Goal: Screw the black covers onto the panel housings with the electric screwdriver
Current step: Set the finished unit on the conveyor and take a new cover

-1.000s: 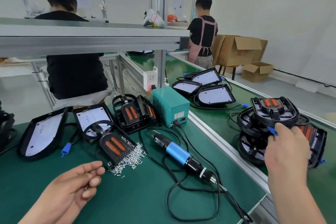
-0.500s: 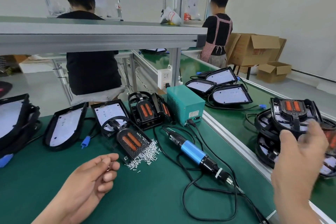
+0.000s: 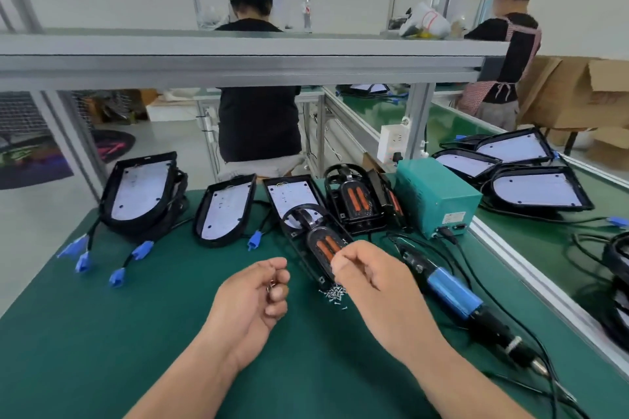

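Matting in dark green (image 3: 102, 350) is covering our bench, and along its far side black shield-shaped panel housings with white boards (image 3: 226, 211) are lying face up, none looking fastened yet. A teal metal power box (image 3: 437, 194) is sitting to their right. One black plastic cover with two orange inserts (image 3: 323, 245) is resting loosely on the third housing, with spare covers (image 3: 355, 201) leaning behind it. The blue-and-black electric screwdriver (image 3: 452, 289) is lying untouched on the mat at our right. Our left hand (image 3: 252, 303) is curling round a few small silver screws (image 3: 272, 282). Our right hand (image 3: 367, 277) is hovering over the loose screw pile (image 3: 335, 292), fingertips pinched narrow, though we cannot tell whether they are holding one. We are judging the job barely begun, with screws being gathered and all the driving ahead.
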